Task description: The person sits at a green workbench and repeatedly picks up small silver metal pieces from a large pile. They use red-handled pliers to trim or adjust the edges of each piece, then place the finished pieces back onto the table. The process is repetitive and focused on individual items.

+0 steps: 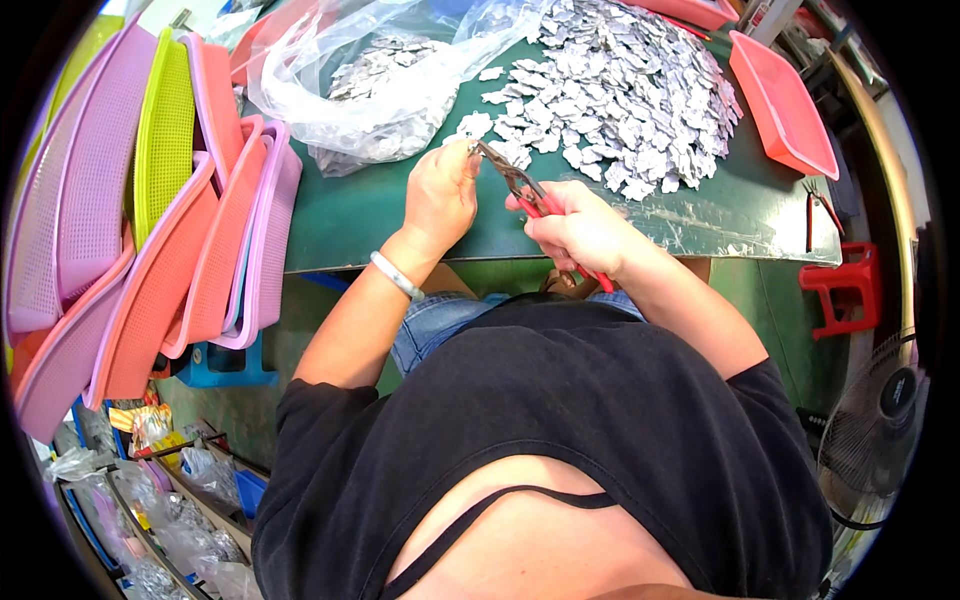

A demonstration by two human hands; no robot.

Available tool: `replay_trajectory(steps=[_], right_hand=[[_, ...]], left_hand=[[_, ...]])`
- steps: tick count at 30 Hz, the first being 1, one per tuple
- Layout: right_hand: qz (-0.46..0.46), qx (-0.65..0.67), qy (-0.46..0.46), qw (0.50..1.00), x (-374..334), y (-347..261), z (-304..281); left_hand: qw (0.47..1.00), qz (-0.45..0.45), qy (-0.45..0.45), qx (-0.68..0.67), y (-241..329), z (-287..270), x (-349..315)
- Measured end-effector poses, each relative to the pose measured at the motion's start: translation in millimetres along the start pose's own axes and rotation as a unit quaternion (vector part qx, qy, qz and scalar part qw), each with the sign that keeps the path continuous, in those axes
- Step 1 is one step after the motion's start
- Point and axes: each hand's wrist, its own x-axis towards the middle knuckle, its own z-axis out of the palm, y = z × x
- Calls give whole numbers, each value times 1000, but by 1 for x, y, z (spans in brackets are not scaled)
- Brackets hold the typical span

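Observation:
My right hand [580, 228] is wrapped round the red handles of a pair of pliers [516, 180], whose dark jaws point up and left. At the jaw tips my left hand [440, 195], with a pale bangle on its wrist, pinches something small and shiny, too small to name. Just beyond the hands lies a big heap of small, flat, silvery-grey pieces [620, 100] with irregular outlines. A few loose ones lie at its near left edge, by my left fingertips. More such pieces fill a clear plastic bag [385, 105] beyond my left hand.
The green table [350, 225] ends just before my lap. Stacked purple, coral and lime plastic baskets [165, 150] crowd the left. At right are a pink tray [785, 105], another pair of pliers [815, 215] at the table corner, a red stool [842, 290] and a fan [875, 420].

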Motion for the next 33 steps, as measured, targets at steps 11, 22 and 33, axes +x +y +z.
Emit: replay_trajectory(steps=[11,22,33], right_hand=[[-48,-122,57,990,12,6,6],[-92,-235,84,964,23,9,2],[-132,-281,71,948,-13,-8,-31]], left_hand=[[997,16,-12,78,-4,-2,0],[993,7,-28,114,-5,-4,-2],[844,-342,-32,-412,20,-20,8]])
